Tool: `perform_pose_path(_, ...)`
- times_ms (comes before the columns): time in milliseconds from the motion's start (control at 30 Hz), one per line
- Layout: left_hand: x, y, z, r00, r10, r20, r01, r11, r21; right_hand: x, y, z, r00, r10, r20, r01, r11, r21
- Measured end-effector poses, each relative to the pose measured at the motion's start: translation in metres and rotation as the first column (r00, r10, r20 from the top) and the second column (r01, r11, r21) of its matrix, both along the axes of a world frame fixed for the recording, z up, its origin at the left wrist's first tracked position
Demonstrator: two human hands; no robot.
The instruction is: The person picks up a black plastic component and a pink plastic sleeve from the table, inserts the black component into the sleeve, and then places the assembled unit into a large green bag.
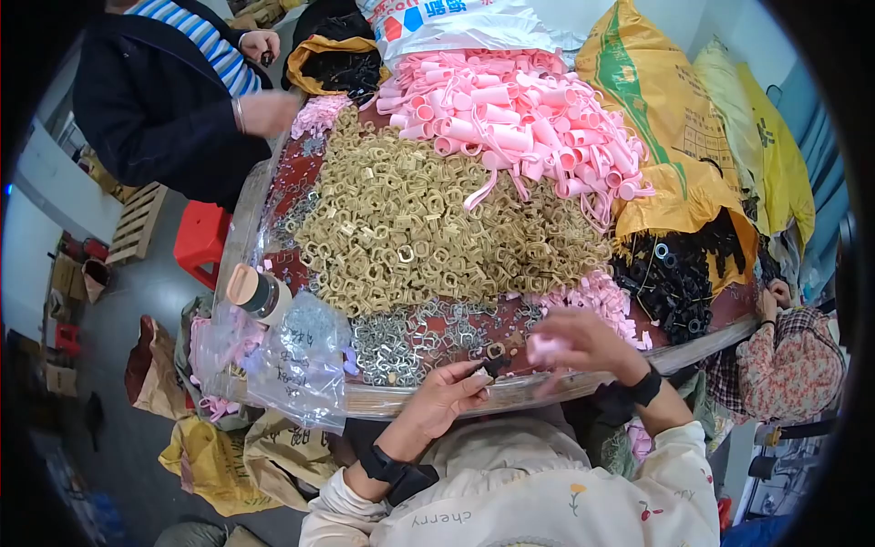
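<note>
My left hand point(444, 397), near the table's front edge, is closed on a small black plastic part point(496, 364). A tan ring-shaped piece point(495, 350) shows beside the black part; whether they touch I cannot tell. To the right, my right hand point(588, 345) is smeared by motion, with a small pink plastic piece point(545, 350) at its fingertips. Just beyond that hand is a heap of small pink pieces point(597, 305). Metal square rings point(392, 345) lie beyond my left hand. A large pile of tan plastic buckles point(410, 219) covers the table's middle.
Pink tubular parts with straps point(519, 123) are heaped at the back. On the right, a yellow woven sack point(652, 82) stands by black plastic parts point(679, 278). A bottle point(260, 294) and a clear plastic bag point(296, 365) sit left. Co-workers sit or stand at far left point(173, 100) and right point(793, 356).
</note>
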State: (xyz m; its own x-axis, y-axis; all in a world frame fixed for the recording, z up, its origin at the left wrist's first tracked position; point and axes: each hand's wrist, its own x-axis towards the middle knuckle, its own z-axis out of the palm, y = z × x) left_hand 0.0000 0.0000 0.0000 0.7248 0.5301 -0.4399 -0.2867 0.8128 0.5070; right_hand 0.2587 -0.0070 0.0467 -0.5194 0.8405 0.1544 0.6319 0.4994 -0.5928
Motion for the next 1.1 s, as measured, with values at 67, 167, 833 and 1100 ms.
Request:
perform_pose_path(67,0.001,0.0,0.0,1.0,-0.016,0.005,0.016,1.0,0.025,-0.02,-0.007,0.004,0.994,0.055,-0.091,-0.066,0.99,-0.126)
perform_pose_path(167,-0.007,-0.01,0.004,1.0,-0.02,-0.012,0.021,0.999,0.038,-0.048,-0.019,0.015,0.988,0.093,-0.125,-0.111,0.982,-0.15)
perform_pose_path(833,-0.007,-0.007,-0.009,0.997,-0.03,0.074,0.037,0.995,-0.093,-0.076,-0.017,-0.019,0.995,0.088,0.049,-0.087,0.996,-0.02)
perform_pose_path(1100,-0.011,0.002,-0.02,0.985,-0.043,0.168,0.063,0.991,-0.115,-0.075,-0.007,-0.019,0.994,0.11,-0.023,-0.112,0.984,-0.138)
